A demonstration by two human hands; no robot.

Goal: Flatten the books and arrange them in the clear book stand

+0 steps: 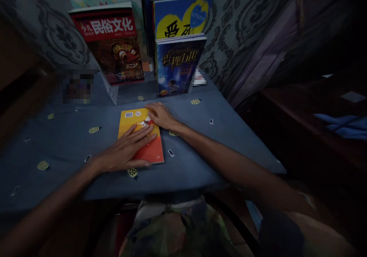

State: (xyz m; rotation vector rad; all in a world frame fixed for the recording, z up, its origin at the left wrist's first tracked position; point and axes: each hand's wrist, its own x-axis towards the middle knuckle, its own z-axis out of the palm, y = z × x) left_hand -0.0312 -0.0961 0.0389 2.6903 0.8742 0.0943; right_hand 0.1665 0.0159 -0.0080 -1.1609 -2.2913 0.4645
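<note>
A thin yellow-and-orange book [155,150] lies flat on the table, its barcode side up. My left hand [130,146] rests across its lower left part, fingers stretched out and the thumb along the bottom edge. At the book's upper right corner lies my right hand [162,115], its fingers bent a little over the edge and touching the cover. Neither hand visibly grips the book. Part of the cover's picture is hidden beneath the hands.
Behind the book, a red-topped book [114,46] and a dark blue book [179,65] lean upright in clear stands. A blue-and-yellow book [183,14] stands behind the latter. The pineapple-print tablecloth [71,146] ends near my lap. Dark furniture [309,108] is to the right.
</note>
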